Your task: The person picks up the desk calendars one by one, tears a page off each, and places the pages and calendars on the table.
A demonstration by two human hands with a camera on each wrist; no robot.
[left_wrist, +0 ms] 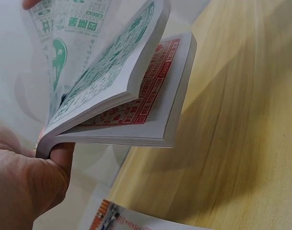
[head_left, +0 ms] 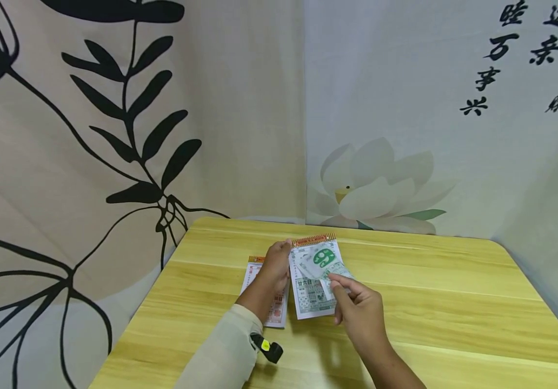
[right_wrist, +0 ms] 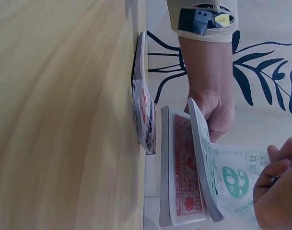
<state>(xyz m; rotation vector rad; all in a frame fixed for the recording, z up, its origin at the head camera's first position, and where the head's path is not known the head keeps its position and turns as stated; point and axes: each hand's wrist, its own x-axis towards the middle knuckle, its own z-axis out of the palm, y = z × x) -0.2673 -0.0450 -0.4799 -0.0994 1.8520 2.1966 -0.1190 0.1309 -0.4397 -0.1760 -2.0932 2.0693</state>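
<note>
A thick tear-off calendar (head_left: 315, 297) with thin pages printed in green is held up over the table. My left hand (head_left: 276, 265) grips its bound top edge, thumb and fingers around the spine in the left wrist view. With thumb and fingertips my right hand (head_left: 359, 310) pinches one thin green-printed page (right_wrist: 234, 182), lifted away from the stack. Further down, the calendar's block gapes apart and a red-printed page (left_wrist: 150, 86) shows inside. Below and left of it, a second calendar (head_left: 276, 316) lies on the table, partly hidden by my left hand and forearm.
The wooden table (head_left: 454, 302) stretches out to both sides. Behind it hangs a pale curtain (head_left: 250, 108) with black plant drawings, a lotus and dark written characters. A black strap with a small device (head_left: 269, 348) sits on my left wrist.
</note>
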